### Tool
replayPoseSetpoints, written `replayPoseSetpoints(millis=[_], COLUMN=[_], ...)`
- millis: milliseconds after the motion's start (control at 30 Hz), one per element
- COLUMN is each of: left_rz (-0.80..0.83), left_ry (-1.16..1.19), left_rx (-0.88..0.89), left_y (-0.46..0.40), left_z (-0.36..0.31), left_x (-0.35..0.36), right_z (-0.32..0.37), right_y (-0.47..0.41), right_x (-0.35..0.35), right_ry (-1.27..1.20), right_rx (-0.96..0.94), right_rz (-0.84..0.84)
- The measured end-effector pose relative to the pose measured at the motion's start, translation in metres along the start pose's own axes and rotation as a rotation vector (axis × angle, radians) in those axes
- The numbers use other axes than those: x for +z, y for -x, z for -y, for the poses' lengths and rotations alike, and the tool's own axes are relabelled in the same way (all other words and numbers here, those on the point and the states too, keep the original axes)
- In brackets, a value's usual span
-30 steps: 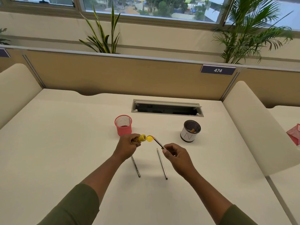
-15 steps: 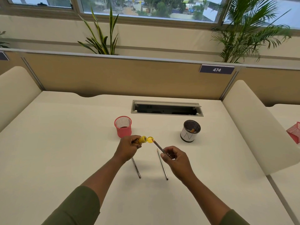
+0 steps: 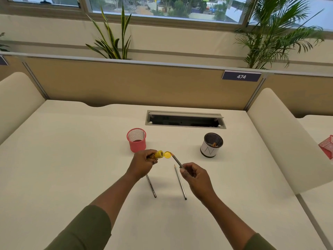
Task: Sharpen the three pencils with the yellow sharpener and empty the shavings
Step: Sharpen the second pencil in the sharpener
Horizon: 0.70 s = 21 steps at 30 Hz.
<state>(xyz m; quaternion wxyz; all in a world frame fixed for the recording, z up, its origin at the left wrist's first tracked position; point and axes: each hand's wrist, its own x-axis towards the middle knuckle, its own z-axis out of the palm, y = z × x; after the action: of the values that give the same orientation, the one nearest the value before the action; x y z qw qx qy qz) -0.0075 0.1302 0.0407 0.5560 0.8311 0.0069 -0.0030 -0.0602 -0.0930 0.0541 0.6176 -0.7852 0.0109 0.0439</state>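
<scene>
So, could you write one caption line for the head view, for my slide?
Left hand holds the yellow sharpener, lid open; right hand brings a pencil toward it.

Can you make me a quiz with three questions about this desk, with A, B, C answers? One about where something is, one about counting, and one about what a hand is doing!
1. Where is the pink mesh cup?
A. left of the black-and-white cup
B. inside the desk slot
C. on the windowsill

2. How many pencils lie flat on the desk?
A. none
B. two
C. five

3. What does the right hand hold?
A. nothing
B. a plant
C. a pencil

Answers:
1 A: the pink mesh cup stands left of the black-and-white cup.
2 B: one pencil and another lie flat.
3 C: the right hand pinches a grey pencil pointing toward the yellow sharpener.
</scene>
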Motion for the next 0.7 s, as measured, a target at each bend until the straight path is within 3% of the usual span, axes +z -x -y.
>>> replayPoseSetpoints(millis=[467,700], left_rz=[0.013,-0.018], left_ry=[-0.008,-0.044], left_rx=[-0.030,-0.079], left_y=[-0.006,-0.011], left_z=[0.005,0.018], left_x=[0.001,-0.003], right_z=[-0.012,-0.041], right_y=[-0.004,-0.011], right_x=[-0.001,-0.003], right_ry=[0.037,0.192], right_rx=[0.031,0.085], right_rz=[-0.012,-0.111])
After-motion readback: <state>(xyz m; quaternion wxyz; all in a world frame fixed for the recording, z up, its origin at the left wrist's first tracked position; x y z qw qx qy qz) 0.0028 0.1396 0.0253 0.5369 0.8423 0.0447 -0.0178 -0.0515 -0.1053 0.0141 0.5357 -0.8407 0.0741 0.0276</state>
